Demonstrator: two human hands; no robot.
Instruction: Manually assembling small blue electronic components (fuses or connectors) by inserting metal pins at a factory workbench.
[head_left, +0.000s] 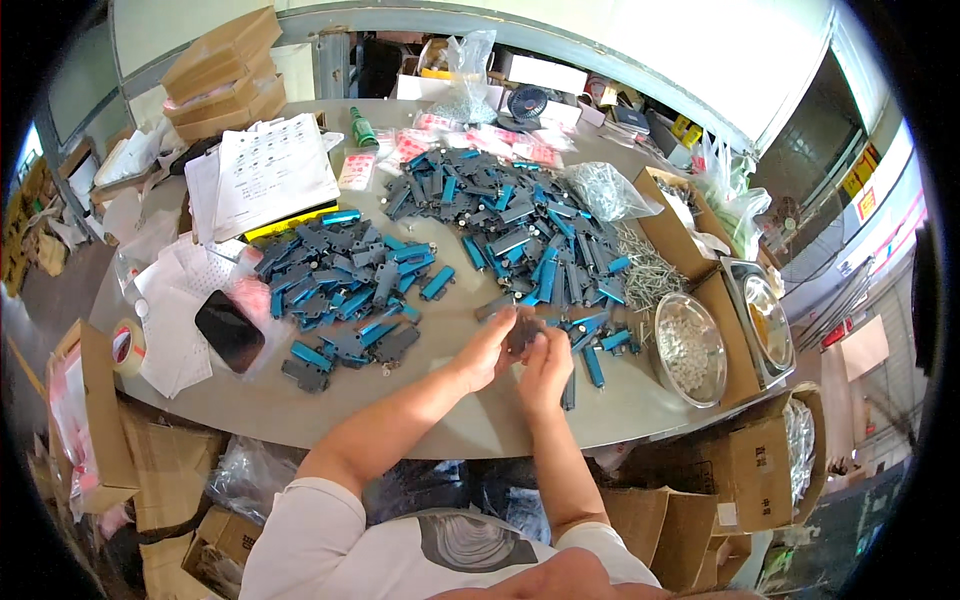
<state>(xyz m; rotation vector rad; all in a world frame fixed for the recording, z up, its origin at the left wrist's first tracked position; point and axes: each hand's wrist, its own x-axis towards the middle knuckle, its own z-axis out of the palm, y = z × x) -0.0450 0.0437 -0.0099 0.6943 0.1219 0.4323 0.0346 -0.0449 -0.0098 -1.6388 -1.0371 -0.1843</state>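
Head view: both hands meet above the grey round worktop (400,410). The left hand (487,350) and right hand (545,368) pinch one small dark grey metal bracket (523,330) between them, fingers closed on it, lifted for close handling beside the heaped blue-and-grey brackets (530,235).

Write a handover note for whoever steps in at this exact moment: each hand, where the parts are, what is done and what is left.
Left hand and right hand: both meet over the table, fingers closed on one small dark part held between them.
Parts: a heap of blue-and-grey pieces lies to the left, a bigger heap straight ahead.
Supplies on the right: loose screws and a metal bowl of small white pieces.
Done: cannot tell which heap is finished.
Left: the part in hand; how far along it is cannot be seen.
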